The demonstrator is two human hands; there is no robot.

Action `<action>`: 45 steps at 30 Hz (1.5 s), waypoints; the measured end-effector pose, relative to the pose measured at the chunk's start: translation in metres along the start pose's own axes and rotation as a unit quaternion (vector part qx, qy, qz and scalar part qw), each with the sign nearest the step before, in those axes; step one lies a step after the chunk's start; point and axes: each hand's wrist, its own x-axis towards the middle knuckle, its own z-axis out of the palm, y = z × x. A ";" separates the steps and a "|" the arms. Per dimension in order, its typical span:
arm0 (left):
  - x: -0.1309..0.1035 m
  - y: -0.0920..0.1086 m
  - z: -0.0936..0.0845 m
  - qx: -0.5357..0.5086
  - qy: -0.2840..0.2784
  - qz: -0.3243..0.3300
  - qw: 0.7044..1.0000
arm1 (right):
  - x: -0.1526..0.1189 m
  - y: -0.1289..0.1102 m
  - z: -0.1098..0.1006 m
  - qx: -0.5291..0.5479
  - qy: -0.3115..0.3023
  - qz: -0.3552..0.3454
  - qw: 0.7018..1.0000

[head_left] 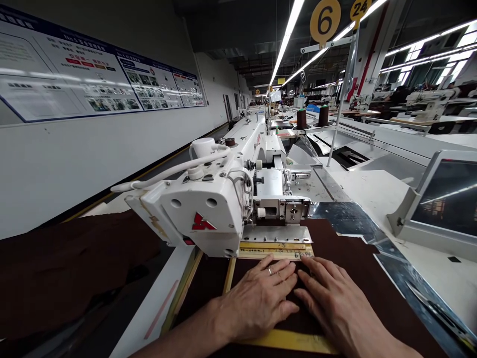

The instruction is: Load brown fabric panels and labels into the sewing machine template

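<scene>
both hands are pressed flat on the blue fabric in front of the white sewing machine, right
Not quite: the fabric is dark brown, not blue. The head view shows the left hand and right hand flat on it, in front of the white sewing machine.

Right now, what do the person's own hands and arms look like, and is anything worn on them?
Both forearms are bare, with no sleeves or gloves in view. The left hand wears a thin, pale ring on one finger. The right hand shows no ring or watch.
</scene>
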 end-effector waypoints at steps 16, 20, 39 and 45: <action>-0.028 0.015 -0.007 -0.005 -0.071 -0.093 0.993 | -0.004 0.011 0.009 -0.051 -0.009 -0.010 0.999; -0.030 0.018 -0.012 -0.009 -0.083 -0.093 0.992 | -0.008 0.014 0.013 -0.029 -0.003 -0.037 0.999; -0.027 0.025 -0.021 -0.054 -0.094 -0.124 0.986 | -0.011 0.022 0.014 -0.032 0.012 -0.075 0.997; -0.027 0.024 -0.019 -0.037 -0.087 -0.120 0.988 | -0.009 0.020 0.015 -0.027 0.011 -0.065 0.997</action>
